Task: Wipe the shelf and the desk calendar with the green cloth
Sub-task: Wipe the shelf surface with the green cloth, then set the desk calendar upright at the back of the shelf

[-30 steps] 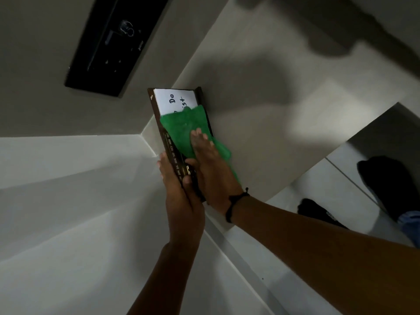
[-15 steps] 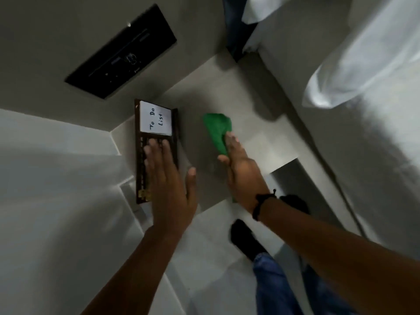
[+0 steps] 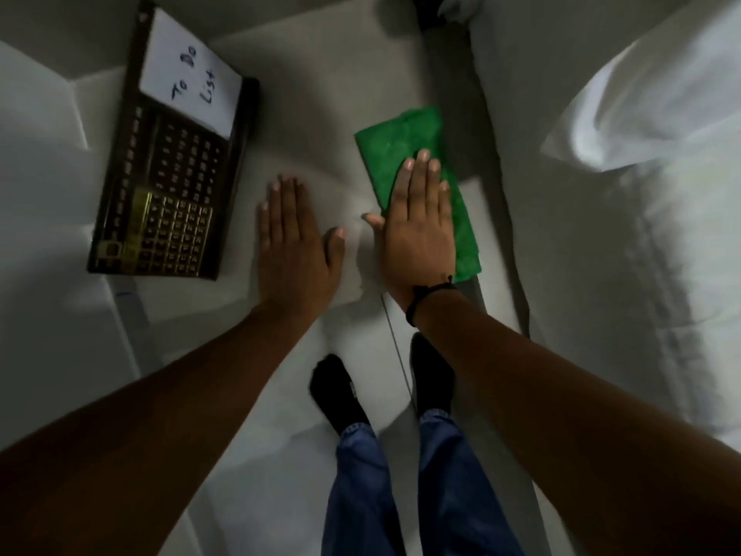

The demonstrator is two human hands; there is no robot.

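The dark desk calendar (image 3: 168, 194), with a white "To Do List" card at its top, lies flat on the pale shelf (image 3: 312, 94) at the left. My left hand (image 3: 294, 244) rests flat on the shelf just right of the calendar, fingers together, holding nothing. The green cloth (image 3: 405, 150) lies spread on the shelf further right. My right hand (image 3: 419, 230) presses flat on the cloth's near half, palm down, a dark band on the wrist.
White bedding (image 3: 625, 194) fills the right side beyond the shelf's edge. Below the shelf I see the pale floor, my blue trouser legs (image 3: 405, 487) and black socks (image 3: 341, 391). A wall corner sits left of the calendar.
The view has tilted down. The calendar went from held and wiped to lying flat. My left hand slid off it onto the shelf, and my right hand laid the cloth flat.
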